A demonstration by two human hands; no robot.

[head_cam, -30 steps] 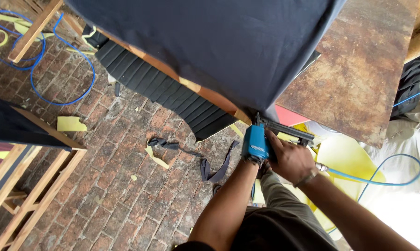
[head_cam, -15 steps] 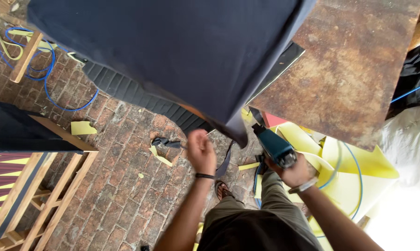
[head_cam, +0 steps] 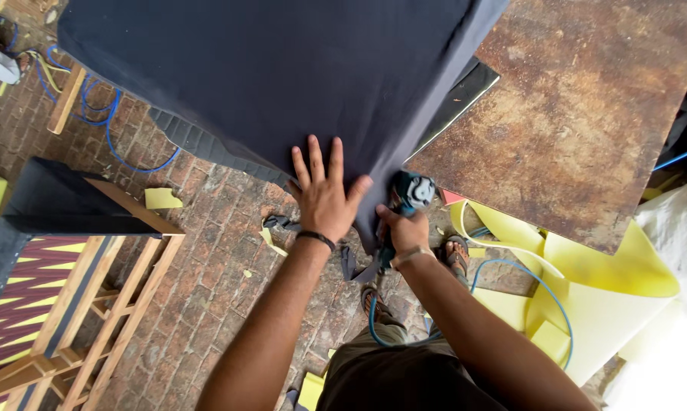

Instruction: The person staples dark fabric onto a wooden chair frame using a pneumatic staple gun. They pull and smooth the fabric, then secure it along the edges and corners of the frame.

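Since the frame half a second before, the left hand (head_cam: 324,194) has been raised from mid-air below the panel and laid flat on the dark navy fabric (head_cam: 283,76), fingers spread and released, palm pressed against the cloth just above the lower edge of the upholstered panel; a second before, that hand was not to be seen at all and the tool was held out beyond the panel's corner. The blue pneumatic stapler (head_cam: 404,202) has been brought in against the corner of the fabric, just beside the left hand, and is gripped by the right hand (head_cam: 404,232), whose fingers are clenched round its handle. A blue air hose (head_cam: 511,266) is seen trailing from the tool down past the sandalled feet. The fabric is already drawn over the whole visible face of the panel, which rests partly on the rusty brown worktop (head_cam: 587,114) and overhangs its left edge; the lower border by the corner appears to be the stretch now being fastened, though no staples can be made out from this angle, so how much of the edge is fixed cannot be told. Yellow foam sheet (head_cam: 602,297) and offcuts are left on the brick floor (head_cam: 206,266), and a wooden frame (head_cam: 108,304) stands at the lower left.
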